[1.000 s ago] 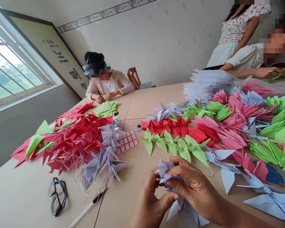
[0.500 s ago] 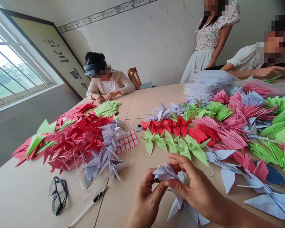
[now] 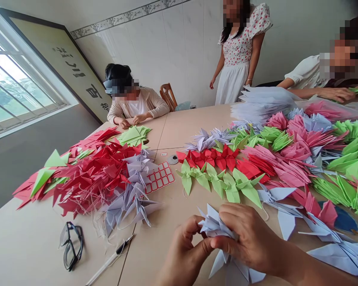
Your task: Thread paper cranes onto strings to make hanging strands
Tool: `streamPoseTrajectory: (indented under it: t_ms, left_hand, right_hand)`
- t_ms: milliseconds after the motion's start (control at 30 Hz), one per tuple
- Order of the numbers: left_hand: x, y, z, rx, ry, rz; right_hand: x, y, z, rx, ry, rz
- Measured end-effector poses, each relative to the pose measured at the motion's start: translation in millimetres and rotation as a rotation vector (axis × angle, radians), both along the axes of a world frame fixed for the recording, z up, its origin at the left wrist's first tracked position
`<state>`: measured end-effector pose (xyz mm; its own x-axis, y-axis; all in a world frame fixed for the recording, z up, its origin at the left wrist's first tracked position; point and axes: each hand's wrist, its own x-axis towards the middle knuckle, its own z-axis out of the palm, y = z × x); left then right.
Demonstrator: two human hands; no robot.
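Crane (image 3: 212, 224), lavender paper, sharply creased

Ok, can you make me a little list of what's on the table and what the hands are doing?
left hand: pinching the lilac crane
right hand: gripping the same crane from above
in front: row of green cranes, row of red cranes
left side: red pile, sticker sheet, glasses, pen
right side: pink and green heaps
others: one person seated folding green paper, one standing, one seated at right
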<state>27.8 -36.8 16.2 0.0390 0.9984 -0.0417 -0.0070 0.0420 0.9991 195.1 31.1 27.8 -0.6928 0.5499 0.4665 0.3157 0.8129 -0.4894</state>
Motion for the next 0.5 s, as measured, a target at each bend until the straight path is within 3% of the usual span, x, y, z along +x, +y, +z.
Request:
streamPoseTrajectory:
  t_ms: [167, 367, 500]
  left_hand:
    - [-0.2, 1.5, 3.7, 0.016, 0.056, -0.058]
    - [0.0, 2.6, 5.1, 0.078, 0.132, -0.095]
    - [0.0, 0.7, 4.6, 0.129, 0.099, -0.145]
  right_hand:
    - [-0.7, 0.0, 2.9, 0.096, 0.045, 0.047]
    - [-1.7, -2.9, 0.5, 0.044, 0.032, 0.067]
    - [-2.2, -5.6, 0.7, 0.050, 0.059, 0.165]
